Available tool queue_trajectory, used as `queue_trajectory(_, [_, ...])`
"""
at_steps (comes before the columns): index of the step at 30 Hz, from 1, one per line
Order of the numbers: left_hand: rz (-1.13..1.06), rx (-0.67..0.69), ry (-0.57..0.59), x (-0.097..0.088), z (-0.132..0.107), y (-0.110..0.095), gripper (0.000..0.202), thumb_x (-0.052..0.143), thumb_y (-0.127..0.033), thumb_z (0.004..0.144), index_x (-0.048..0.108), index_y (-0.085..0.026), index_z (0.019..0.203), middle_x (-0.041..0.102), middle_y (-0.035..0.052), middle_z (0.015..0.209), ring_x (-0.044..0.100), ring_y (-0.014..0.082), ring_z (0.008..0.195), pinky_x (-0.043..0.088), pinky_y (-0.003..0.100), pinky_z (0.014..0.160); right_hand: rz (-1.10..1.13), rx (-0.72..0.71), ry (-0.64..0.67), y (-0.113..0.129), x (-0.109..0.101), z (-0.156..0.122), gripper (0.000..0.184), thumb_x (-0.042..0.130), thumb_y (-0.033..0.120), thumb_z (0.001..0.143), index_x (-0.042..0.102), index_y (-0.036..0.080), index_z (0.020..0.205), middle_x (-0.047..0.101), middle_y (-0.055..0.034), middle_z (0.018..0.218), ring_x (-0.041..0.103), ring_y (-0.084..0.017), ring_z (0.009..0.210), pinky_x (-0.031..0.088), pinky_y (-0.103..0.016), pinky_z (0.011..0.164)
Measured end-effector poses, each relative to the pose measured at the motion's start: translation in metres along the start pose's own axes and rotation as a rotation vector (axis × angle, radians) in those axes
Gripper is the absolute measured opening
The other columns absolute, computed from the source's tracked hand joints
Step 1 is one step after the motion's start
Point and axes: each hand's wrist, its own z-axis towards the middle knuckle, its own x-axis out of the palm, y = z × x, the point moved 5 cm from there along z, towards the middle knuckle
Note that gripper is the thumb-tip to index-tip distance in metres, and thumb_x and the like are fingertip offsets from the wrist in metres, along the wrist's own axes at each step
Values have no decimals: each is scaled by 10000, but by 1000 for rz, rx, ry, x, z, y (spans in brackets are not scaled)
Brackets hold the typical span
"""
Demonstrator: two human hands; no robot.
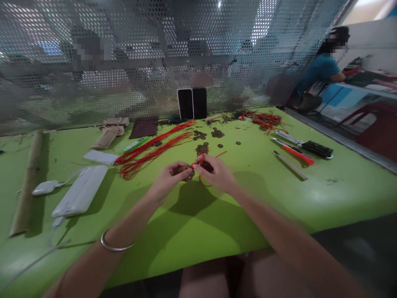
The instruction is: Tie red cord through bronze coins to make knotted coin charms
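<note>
Just above the green tabletop, my two hands meet near the middle of the view. My left hand (173,176) pinches a few brown metal coins (189,177) between thumb and fingers. In my right hand (214,171), thumb and forefinger close on a red cord (201,181), which loops below the fingers and has a loose end sticking out to the right. The cord runs to the coins at my left fingertips; how it is knotted is too small to tell. Beyond the hands lie several loose piles of similar coins (202,148).
Bundles of red cord (145,151) lie left of centre, near a white power bank (80,190) with cables. To the right are a black-bristled brush (316,149), an orange cutter (297,154) and a thin stick (290,165). Two phones (186,104) lean on the perforated metal screen. A person sits far right.
</note>
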Motion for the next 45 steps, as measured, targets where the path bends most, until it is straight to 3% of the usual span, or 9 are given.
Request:
queue_trajectory(9, [-45, -10, -13, 0, 0, 0, 312, 659, -361, 729, 659, -160, 968, 680, 57, 845, 609, 141, 730, 494, 301, 748, -8, -3, 31, -1, 0, 0, 238, 460, 412, 862, 538, 187, 856, 464, 44, 581, 407, -94, 498, 285, -217, 472])
queue_trajectory(15, [64, 256, -179, -10, -2, -10, 182, 615, -310, 770, 633, -211, 922, 635, 22, 929, 570, 137, 844, 444, 276, 813, -33, 16, 23, -7, 1, 1, 241, 473, 414, 854, 543, 183, 850, 494, 30, 617, 431, -98, 525, 303, -217, 493])
queue_trajectory(19, [30, 390, -119, -4, -12, -23, 67, 535, -222, 832, 587, -195, 865, 566, 12, 858, 532, 124, 812, 431, 254, 773, -58, 38, 38, -9, 3, 1, 228, 490, 403, 845, 538, 181, 832, 461, 45, 573, 395, -90, 494, 276, -213, 472])
queue_trajectory(24, [-68, 461, -3, 5, -20, -29, 99, 427, -182, 881, 505, -189, 821, 507, 8, 807, 497, 120, 746, 418, 256, 713, -63, 37, 58, -11, 4, 0, 231, 496, 401, 846, 537, 174, 829, 441, 48, 565, 374, -86, 497, 266, -208, 471])
queue_trajectory(30, [-82, 487, 12, 9, -19, -27, 85, 490, -240, 875, 506, -201, 949, 487, 7, 846, 510, 109, 743, 437, 243, 693, -110, 23, 82, -11, 5, 0, 246, 503, 406, 844, 547, 166, 811, 467, 40, 563, 387, -87, 501, 274, -204, 473])
queue_trajectory(36, [-124, 517, 4, 9, -20, -26, 78, 490, -246, 879, 515, -194, 933, 499, 7, 820, 508, 98, 719, 441, 225, 666, -71, 26, 132, -15, 9, -2, 247, 502, 405, 853, 550, 165, 821, 504, 29, 593, 416, -90, 509, 292, -203, 482])
queue_trajectory(45, [-145, 430, 76, 25, -18, -9, 110, 473, -264, 889, 513, -186, 953, 519, 7, 803, 518, 93, 694, 446, 228, 644, 10, 50, 160, -25, 11, -2, 269, 561, 431, 820, 548, 162, 815, 503, 27, 588, 406, -87, 501, 303, -203, 477])
